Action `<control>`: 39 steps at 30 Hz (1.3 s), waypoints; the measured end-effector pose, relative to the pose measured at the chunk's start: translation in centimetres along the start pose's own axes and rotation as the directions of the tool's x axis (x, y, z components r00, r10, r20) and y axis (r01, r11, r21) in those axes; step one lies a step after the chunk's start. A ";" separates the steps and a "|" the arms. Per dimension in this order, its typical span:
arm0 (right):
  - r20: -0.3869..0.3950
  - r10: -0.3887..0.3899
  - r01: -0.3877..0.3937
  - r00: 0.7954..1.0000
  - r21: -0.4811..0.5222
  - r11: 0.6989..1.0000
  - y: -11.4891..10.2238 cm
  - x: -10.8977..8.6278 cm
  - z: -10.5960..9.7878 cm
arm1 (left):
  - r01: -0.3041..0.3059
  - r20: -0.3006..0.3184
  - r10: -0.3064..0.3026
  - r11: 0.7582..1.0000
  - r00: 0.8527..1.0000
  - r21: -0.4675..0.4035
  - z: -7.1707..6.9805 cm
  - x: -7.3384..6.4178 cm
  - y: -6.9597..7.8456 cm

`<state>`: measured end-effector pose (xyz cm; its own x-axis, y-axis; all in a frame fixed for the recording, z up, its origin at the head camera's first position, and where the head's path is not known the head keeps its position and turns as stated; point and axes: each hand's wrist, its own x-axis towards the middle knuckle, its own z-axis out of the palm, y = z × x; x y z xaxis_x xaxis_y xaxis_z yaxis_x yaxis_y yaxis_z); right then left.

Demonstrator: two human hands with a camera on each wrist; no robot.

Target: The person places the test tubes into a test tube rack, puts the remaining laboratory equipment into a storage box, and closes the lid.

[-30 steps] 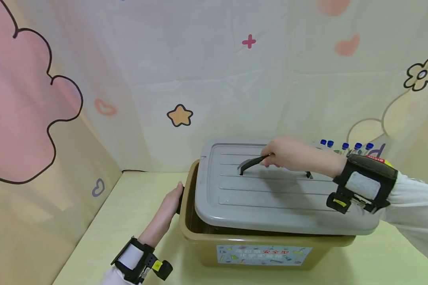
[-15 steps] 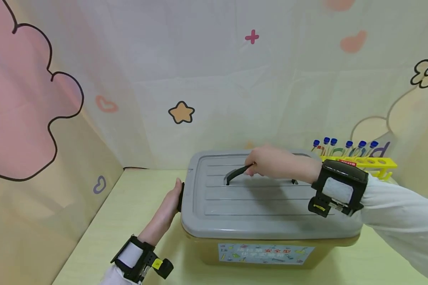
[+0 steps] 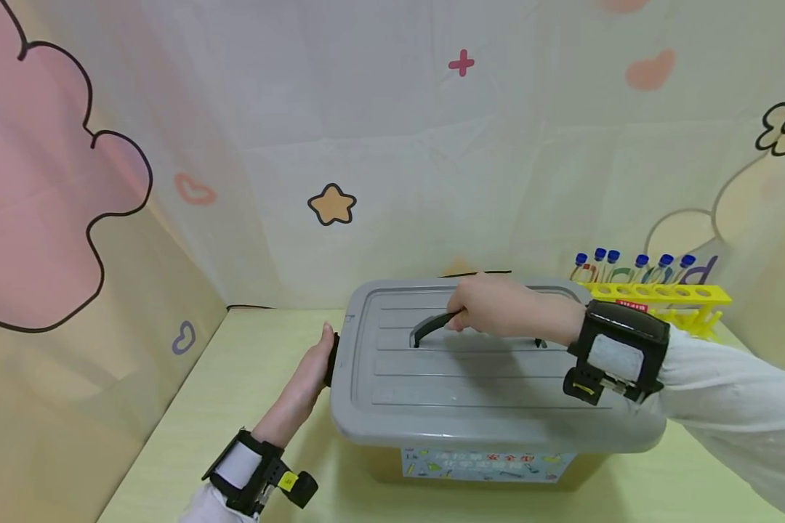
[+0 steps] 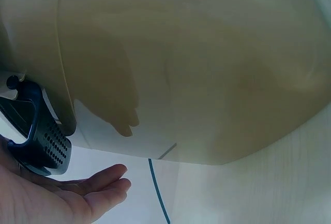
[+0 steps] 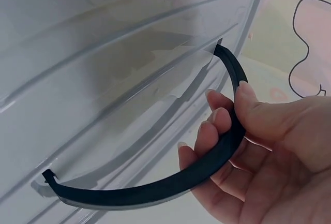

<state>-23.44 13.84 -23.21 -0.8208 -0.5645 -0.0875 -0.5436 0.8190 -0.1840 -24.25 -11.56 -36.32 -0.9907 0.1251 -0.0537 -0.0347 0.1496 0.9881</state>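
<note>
A tan plastic storage box (image 3: 386, 466) stands on the table with its grey ribbed lid (image 3: 490, 396) on top. The lid hides its rim and inside. Arching up from the lid is a black carrying handle (image 5: 155, 189). My right hand (image 3: 497, 305) grips this handle, fingers curled under it and thumb over it in the right wrist view. At the box's left end, my left hand (image 3: 304, 378) rests against a black perforated side latch (image 4: 54, 149). Its fingers extend nearly straight beneath the latch in the left wrist view, beside the tan wall.
A yellow test tube rack (image 3: 667, 293) with several blue-capped tubes (image 3: 641, 261) stands behind the box at the right, partly hidden by the right forearm. The pale table (image 3: 262, 356) shows left of the box. A patterned curtain (image 3: 392, 196) rises behind.
The lid has moved left and down with my right hand, from askew to lined up over the box. The rack has come into fuller view. My left hand has stayed at the left end.
</note>
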 end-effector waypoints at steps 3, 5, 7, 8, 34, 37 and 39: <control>-0.008 -0.005 0.005 1.000 0.013 1.000 0.2 0.0 0.2 | -0.004 0.004 0.004 1.000 1.000 0.006 0.0 0.0 0.0; -0.010 -0.008 0.008 1.000 0.023 1.000 0.3 0.0 0.2 | -0.008 0.007 0.008 1.000 1.000 0.009 0.0 0.0 0.1; -0.010 -0.011 0.011 1.000 0.033 0.999 0.4 0.1 0.3 | -0.016 0.012 0.016 1.000 1.000 0.011 0.0 0.0 0.1; -0.010 -0.013 0.014 1.000 0.039 0.999 0.6 0.1 0.3 | -0.023 0.016 0.022 1.000 1.000 0.013 0.0 0.0 0.1; -0.134 -0.060 0.065 0.989 0.035 0.997 4.1 1.5 2.0 | -0.045 0.045 0.045 0.999 0.998 0.015 0.1 -0.2 -0.4; -0.153 -0.091 0.104 0.984 0.082 0.991 4.5 0.8 1.4 | -0.059 0.049 0.059 0.998 0.997 0.001 0.0 -0.4 -0.3; -0.174 -0.084 0.104 0.981 0.108 0.989 5.2 0.0 0.8 | -0.067 0.053 0.068 0.998 0.996 -0.012 -0.1 -0.6 -0.3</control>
<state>-26.15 18.01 -24.91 -0.7902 -0.6046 0.1003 -0.6038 0.7398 -0.2969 -23.67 -11.73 -36.54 -0.9825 0.1864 0.0057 0.0302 0.1290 0.9912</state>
